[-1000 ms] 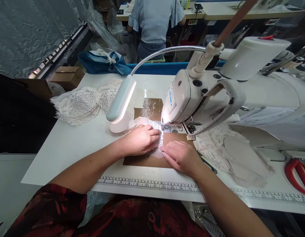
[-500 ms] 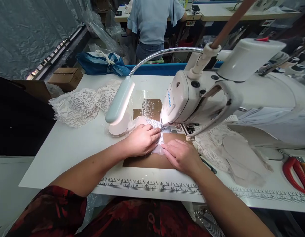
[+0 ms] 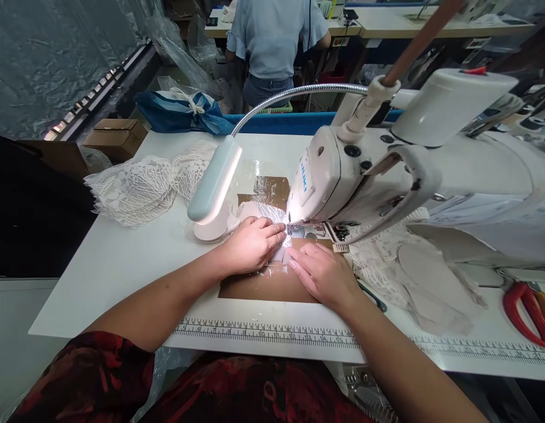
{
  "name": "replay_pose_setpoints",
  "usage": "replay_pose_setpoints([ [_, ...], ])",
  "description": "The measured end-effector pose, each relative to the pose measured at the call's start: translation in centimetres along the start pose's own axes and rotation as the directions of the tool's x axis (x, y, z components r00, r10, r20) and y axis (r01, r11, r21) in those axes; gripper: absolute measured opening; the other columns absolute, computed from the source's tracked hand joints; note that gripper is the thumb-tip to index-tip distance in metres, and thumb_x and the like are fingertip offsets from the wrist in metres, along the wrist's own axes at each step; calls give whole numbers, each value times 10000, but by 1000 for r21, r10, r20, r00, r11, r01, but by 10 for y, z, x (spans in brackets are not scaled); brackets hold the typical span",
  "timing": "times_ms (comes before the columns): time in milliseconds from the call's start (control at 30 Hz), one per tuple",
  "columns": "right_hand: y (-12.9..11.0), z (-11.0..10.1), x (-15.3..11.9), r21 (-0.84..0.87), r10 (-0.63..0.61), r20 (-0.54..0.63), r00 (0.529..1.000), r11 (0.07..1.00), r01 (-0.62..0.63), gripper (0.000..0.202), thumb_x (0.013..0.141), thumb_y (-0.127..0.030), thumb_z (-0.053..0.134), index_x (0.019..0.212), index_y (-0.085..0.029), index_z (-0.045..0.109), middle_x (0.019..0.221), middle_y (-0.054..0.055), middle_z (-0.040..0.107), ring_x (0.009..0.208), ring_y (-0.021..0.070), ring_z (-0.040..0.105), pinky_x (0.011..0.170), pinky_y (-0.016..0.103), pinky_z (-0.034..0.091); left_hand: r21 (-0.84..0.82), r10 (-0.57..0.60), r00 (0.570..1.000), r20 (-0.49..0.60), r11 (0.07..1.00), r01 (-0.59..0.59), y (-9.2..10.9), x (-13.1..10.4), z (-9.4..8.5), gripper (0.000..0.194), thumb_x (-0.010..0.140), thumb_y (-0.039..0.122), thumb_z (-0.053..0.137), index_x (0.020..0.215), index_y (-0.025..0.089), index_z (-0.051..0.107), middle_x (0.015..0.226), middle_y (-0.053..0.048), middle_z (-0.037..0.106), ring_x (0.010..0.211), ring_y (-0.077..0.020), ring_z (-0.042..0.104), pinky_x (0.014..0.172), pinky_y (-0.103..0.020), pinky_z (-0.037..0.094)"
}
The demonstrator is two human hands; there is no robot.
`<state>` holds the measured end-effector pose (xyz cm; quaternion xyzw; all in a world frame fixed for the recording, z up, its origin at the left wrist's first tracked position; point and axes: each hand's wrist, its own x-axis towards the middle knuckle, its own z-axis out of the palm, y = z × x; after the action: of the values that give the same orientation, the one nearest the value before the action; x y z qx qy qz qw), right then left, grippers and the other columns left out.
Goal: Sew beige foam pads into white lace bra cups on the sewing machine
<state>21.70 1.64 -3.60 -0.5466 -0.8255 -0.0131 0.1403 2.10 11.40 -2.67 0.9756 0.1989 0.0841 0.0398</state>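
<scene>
A white lace piece point(image 3: 269, 211) lies under the needle area of the sewing machine point(image 3: 319, 176), its near end reaching between my hands. My left hand point(image 3: 255, 244) rests flat on the lace, fingers stretched toward the presser foot. At the near edge of the lace, my right hand point(image 3: 323, 273) has its thumb and forefinger closed on the fabric; the exact grip is partly hidden. Brown card point(image 3: 263, 286) covered with clear tape lies beneath the work. Round pale cup pieces point(image 3: 209, 228) sit left of my left hand, below the lit lamp point(image 3: 215, 179).
More lace point(image 3: 134, 191) is heaped at the left. Lace and beige pieces point(image 3: 424, 276) lie right of my right hand, with red-handled scissors point(image 3: 528, 311) beyond. A ruler strip point(image 3: 263, 335) runs along the front edge. A co-worker point(image 3: 276, 41) sits ahead, back turned.
The lace has shifted away from me under the machine, and less of it shows between my hands. My left hand has moved slightly left and away from me; my right hand has barely moved.
</scene>
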Motion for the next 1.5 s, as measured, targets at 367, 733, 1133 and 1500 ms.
replay_pose_setpoints([
  [367, -4, 5, 8, -14, 124, 0, 992, 992, -124, 379, 962, -360, 416, 1201, -205, 666, 907, 57, 693, 762, 178, 592, 576, 281, 363, -19, -113, 989, -92, 994, 112, -12, 2, 7, 381, 909, 217, 434, 1248, 132, 584, 1310, -128, 573, 1136, -289, 500, 949, -444, 418],
  [733, -4, 1, 9, -16, 98, 46, 994, 995, -97, 356, 950, -336, 446, 1222, -197, 628, 913, 67, 679, 790, 196, 609, 668, 294, 412, -105, -230, 957, -178, 971, 214, -11, -4, 8, 431, 915, 386, 489, 1249, 130, 584, 1317, -155, 557, 1186, -297, 510, 1002, -473, 414],
  [1133, 11, -46, -65, -228, 173, 133, 976, 964, -139, 274, 896, -205, 492, 1127, -140, 626, 916, 106, 667, 797, 235, 625, 618, 316, 441, -469, 101, 994, -49, 876, -112, 33, -41, -25, 179, 880, 214, 558, 965, 183, 712, 1107, -89, 696, 1083, -199, 614, 999, -372, 466],
  [1500, 28, -20, -77, -322, 76, -73, 994, 942, -95, 294, 859, -72, 435, 1038, -123, 664, 906, 121, 697, 798, 235, 622, 697, 332, 484, -572, -482, 874, 66, 699, 429, 10, -36, -26, 674, 740, 362, 703, 1343, 132, 509, 1347, -161, 548, 1220, -303, 539, 999, -449, 475],
])
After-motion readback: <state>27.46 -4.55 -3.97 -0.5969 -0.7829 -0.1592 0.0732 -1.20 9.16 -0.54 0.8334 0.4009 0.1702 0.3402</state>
